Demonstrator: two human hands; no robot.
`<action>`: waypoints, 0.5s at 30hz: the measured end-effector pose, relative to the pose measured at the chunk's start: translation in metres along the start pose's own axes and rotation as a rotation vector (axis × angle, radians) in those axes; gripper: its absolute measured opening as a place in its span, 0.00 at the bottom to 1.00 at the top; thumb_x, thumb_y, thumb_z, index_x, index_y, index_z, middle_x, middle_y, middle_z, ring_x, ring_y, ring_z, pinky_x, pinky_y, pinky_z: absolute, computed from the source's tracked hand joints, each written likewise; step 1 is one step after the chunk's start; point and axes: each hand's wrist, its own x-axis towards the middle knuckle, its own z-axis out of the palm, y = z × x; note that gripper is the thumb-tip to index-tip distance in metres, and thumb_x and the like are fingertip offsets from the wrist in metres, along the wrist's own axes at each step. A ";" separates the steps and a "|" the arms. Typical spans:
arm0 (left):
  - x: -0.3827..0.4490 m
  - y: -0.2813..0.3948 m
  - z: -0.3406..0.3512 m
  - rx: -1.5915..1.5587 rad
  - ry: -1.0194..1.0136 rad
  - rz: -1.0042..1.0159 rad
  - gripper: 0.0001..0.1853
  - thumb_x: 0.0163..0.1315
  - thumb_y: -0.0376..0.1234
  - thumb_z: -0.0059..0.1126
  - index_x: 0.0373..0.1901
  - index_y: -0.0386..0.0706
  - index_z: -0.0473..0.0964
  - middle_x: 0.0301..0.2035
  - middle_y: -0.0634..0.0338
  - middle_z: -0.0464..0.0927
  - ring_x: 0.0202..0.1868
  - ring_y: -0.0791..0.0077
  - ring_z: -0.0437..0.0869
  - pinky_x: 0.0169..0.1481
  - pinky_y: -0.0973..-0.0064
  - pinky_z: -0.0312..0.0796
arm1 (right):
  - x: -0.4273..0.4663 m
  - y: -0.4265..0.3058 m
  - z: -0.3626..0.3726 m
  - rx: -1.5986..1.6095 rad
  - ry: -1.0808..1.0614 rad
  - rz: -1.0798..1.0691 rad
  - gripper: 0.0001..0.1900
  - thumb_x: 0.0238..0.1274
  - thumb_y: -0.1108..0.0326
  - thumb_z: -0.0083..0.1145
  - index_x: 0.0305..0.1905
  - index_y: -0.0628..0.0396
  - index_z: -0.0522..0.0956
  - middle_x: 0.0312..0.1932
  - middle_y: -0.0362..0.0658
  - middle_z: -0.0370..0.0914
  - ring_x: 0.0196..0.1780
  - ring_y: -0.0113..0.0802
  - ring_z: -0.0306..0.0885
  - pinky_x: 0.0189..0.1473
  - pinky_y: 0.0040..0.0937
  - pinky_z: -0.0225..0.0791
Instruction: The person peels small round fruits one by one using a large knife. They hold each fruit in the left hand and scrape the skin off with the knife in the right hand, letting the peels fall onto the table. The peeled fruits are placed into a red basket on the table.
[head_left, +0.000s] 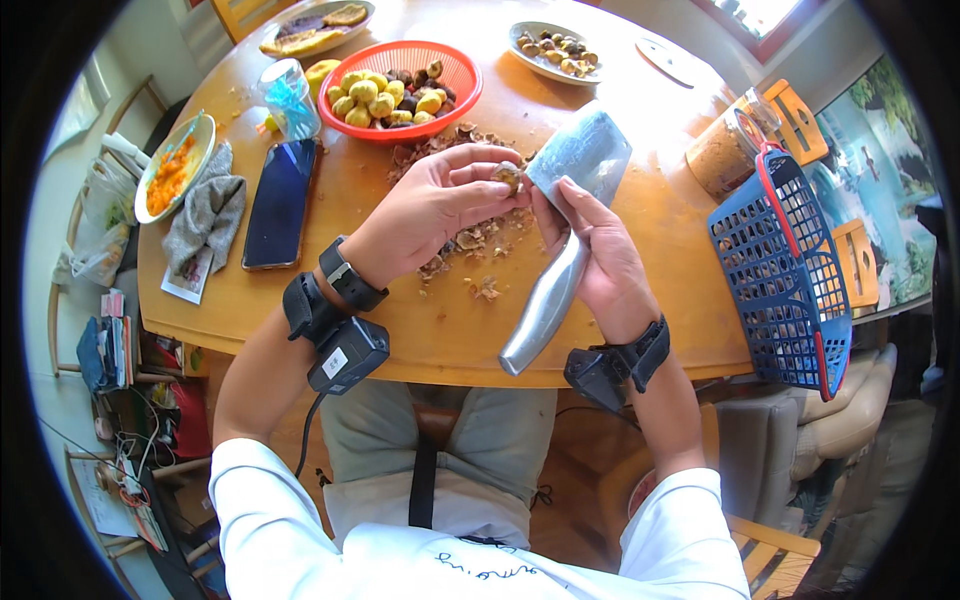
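Note:
Between thumb and fingertips, my left hand (442, 191) pinches a partly peeled chestnut (507, 175). My right hand (600, 255) grips a metal cleaver (581, 161) where blade and handle meet. Its broad blade tilts up and away, while the steel handle (547, 307) points down toward me. The blade's near corner is close beside the chestnut; whether they touch I cannot tell. Beneath both hands lies a heap of brown shell scraps (469, 240), partly hidden by the left hand.
A red plastic colander (472, 97) holds peeled and brown chestnuts. Farther back, a plate (517, 54) holds more. At left are a phone (279, 206), a grey cloth (206, 206) and a bowl of orange food (202, 139). A blue basket (780, 277) and a jar (712, 154) stand at right.

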 end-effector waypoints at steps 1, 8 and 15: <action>0.000 -0.001 0.001 0.022 0.012 -0.017 0.17 0.54 0.25 0.50 0.47 0.35 0.63 0.40 0.56 0.72 0.44 0.72 0.75 0.51 0.78 0.68 | 0.000 0.001 0.000 -0.018 -0.005 0.001 0.12 0.53 0.75 0.50 0.42 0.68 0.64 0.42 0.50 0.68 0.45 0.38 0.71 0.50 0.25 0.69; -0.002 -0.008 0.003 0.087 0.030 0.045 0.13 0.52 0.26 0.54 0.40 0.37 0.66 0.36 0.58 0.73 0.38 0.75 0.76 0.45 0.82 0.70 | 0.001 0.002 -0.003 -0.060 0.010 0.012 0.12 0.53 0.73 0.51 0.41 0.67 0.66 0.40 0.48 0.69 0.45 0.36 0.70 0.51 0.25 0.68; -0.001 -0.010 -0.001 -0.103 0.054 0.014 0.11 0.56 0.29 0.50 0.41 0.39 0.68 0.39 0.63 0.71 0.41 0.79 0.75 0.48 0.82 0.69 | 0.003 0.002 -0.004 -0.084 0.007 -0.041 0.12 0.53 0.74 0.51 0.42 0.66 0.66 0.40 0.48 0.69 0.45 0.36 0.71 0.51 0.25 0.68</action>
